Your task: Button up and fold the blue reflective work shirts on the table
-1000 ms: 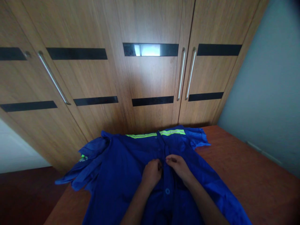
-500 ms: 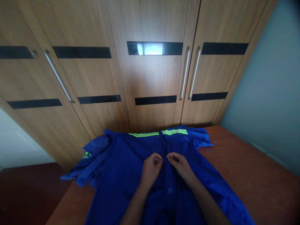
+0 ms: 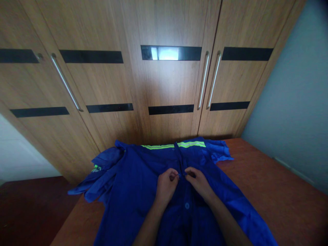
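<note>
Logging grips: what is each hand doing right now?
Left hand: closed, pinching the blue shirt placket.
Right hand: closed, pinching the same placket.

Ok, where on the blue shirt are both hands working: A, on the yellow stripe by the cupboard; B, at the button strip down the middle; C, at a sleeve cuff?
B: the left hand and right hand pinch the shirt at its centre strip, just above a fastened button.

blue work shirt [image 3: 133, 191], flat on table
</note>
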`<state>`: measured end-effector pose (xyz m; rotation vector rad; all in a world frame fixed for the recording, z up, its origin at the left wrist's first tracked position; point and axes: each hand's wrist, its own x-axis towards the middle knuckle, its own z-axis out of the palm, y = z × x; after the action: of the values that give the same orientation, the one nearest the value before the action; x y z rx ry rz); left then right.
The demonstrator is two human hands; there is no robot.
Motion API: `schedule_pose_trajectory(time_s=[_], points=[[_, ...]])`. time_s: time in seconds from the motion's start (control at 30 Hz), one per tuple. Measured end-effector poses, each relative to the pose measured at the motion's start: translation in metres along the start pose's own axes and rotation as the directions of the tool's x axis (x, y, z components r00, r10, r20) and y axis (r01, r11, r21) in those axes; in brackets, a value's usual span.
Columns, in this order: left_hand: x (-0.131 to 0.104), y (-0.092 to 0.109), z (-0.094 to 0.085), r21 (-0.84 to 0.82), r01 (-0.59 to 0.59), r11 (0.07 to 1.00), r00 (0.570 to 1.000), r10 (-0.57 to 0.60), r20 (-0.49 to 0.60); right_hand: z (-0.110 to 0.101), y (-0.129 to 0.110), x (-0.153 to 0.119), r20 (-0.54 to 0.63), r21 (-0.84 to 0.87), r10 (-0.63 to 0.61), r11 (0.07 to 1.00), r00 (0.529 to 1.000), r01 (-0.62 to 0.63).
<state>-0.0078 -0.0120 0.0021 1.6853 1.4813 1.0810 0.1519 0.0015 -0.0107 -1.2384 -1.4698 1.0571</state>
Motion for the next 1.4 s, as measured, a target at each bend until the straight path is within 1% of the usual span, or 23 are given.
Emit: schedule_pose_trajectory(time_s=[0.1, 0.27, 0.33, 0.4, 0.53, 0.63, 0.73, 0.83, 1.0, 1.13, 1.2, 1.27, 1.33, 1.4], points=[[-0.002, 0.002, 0.0, 0.076, -0.009, 0.997, 1.0, 0.009, -0.01, -0.003, -0.004, 0.0, -0.016, 0.034, 0.041, 0.999, 0.999, -0.041], [-0.007, 0.01, -0.002, 0.232, -0.071, 0.97, 0.997, 0.078, -0.02, -0.001, -0.009, -0.004, -0.044, 0.1, 0.103, 0.99, 0.994, -0.098], [-0.009, 0.013, -0.002, 0.27, -0.096, 0.958, 0.994, 0.104, -0.016, 0.0, -0.006, -0.003, -0.059, 0.084, 0.086, 0.993, 0.995, -0.081], [-0.01, 0.014, -0.001, 0.283, -0.111, 0.953, 0.993, 0.119, -0.014, 0.002, -0.003, -0.003, -0.059, 0.021, 0.043, 0.999, 0.997, -0.042], [-0.008, 0.012, 0.001, 0.246, -0.099, 0.964, 0.994, 0.108, -0.023, 0.004, -0.002, -0.004, -0.044, -0.114, -0.065, 0.992, 0.997, 0.06], [-0.006, 0.008, 0.001, 0.192, -0.079, 0.978, 0.996, 0.086, -0.026, 0.006, -0.003, -0.005, -0.028, -0.153, -0.111, 0.983, 0.993, 0.106], [-0.006, 0.008, 0.001, 0.169, -0.091, 0.981, 0.996, 0.093, -0.008, 0.008, -0.003, -0.006, -0.024, -0.127, -0.078, 0.989, 0.997, 0.074], [-0.007, 0.01, 0.002, 0.181, -0.102, 0.978, 0.994, 0.105, -0.005, 0.009, -0.003, -0.006, -0.022, -0.076, -0.038, 0.996, 0.999, 0.036], [-0.007, 0.01, 0.003, 0.169, -0.054, 0.984, 0.996, 0.066, -0.067, 0.007, -0.008, -0.006, 0.052, 0.059, -0.015, 0.998, 0.999, 0.012], [-0.005, 0.009, 0.003, 0.083, -0.018, 0.996, 0.998, 0.023, -0.058, 0.007, -0.009, -0.005, 0.092, 0.091, 0.018, 0.996, 0.996, -0.026], [-0.004, 0.008, 0.004, 0.042, -0.005, 0.999, 0.999, 0.006, -0.042, 0.008, -0.007, -0.004, 0.073, 0.024, -0.002, 1.0, 0.997, 0.0], [-0.004, 0.008, 0.004, 0.005, 0.001, 1.0, 1.0, 0.0, -0.025, 0.009, -0.005, -0.005, 0.054, -0.108, -0.056, 0.992, 0.997, 0.062], [-0.005, 0.006, 0.006, -0.026, 0.001, 1.0, 1.0, -0.001, -0.01, 0.011, -0.003, -0.007, 0.05, -0.267, -0.105, 0.957, 0.993, 0.115], [-0.005, 0.004, 0.007, -0.048, 0.001, 0.999, 1.0, -0.001, -0.001, 0.012, -0.003, -0.009, 0.051, -0.41, -0.129, 0.901, 0.99, 0.138]])
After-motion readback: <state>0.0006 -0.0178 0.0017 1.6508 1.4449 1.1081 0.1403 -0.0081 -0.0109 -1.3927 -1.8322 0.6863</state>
